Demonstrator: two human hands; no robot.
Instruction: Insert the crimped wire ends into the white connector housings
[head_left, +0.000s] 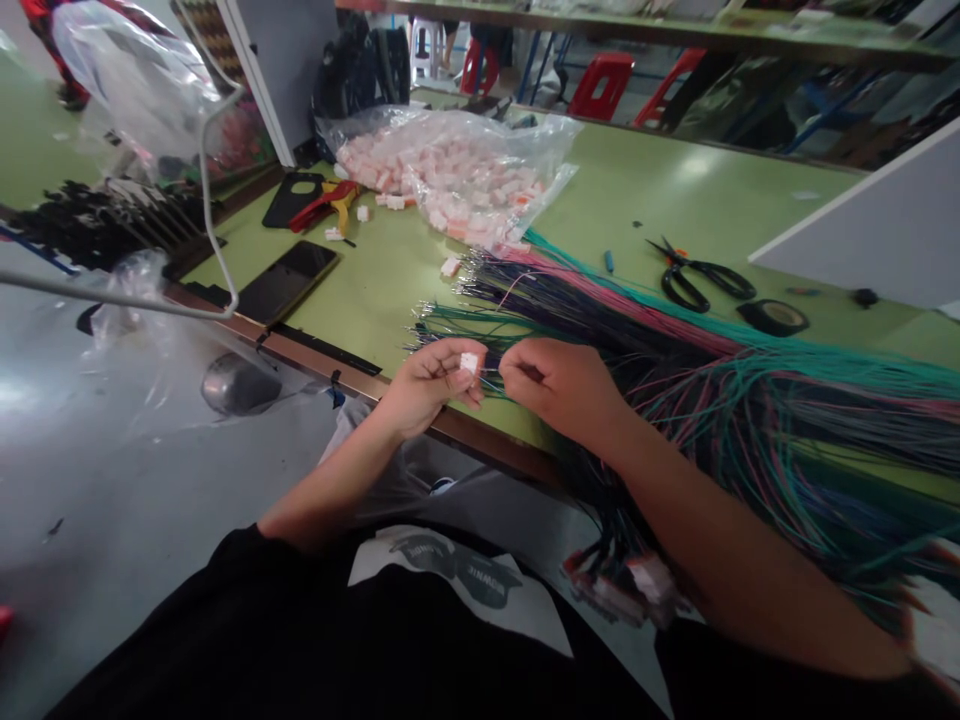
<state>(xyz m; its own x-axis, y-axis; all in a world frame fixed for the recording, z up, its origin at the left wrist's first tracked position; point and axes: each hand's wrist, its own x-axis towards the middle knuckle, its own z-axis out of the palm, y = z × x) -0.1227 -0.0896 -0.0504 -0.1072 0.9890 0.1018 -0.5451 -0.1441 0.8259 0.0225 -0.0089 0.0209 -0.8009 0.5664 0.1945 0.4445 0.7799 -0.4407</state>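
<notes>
Between the thumb and fingers of my left hand [431,385] is a small white connector housing [469,362] with an orange edge. My right hand [566,385] is just to its right, fingers pinched around a thin wire [491,371] that points at the housing. Whether the wire tip sits inside the housing cannot be made out. Behind both hands lie bundles of loose wires, dark ones [585,305], pink ones [660,325] and green ones [795,365], with metal terminals [469,275] at their left ends. A single loose housing [450,267] rests beside those terminals.
A clear bag of white and orange housings [450,170] lies at the back. Left are a phone [289,282] and red-yellow pliers [326,205]. Right are black scissors [697,275] and a tape roll [774,316]. Finished-looking wired connectors [622,590] hang below the table edge.
</notes>
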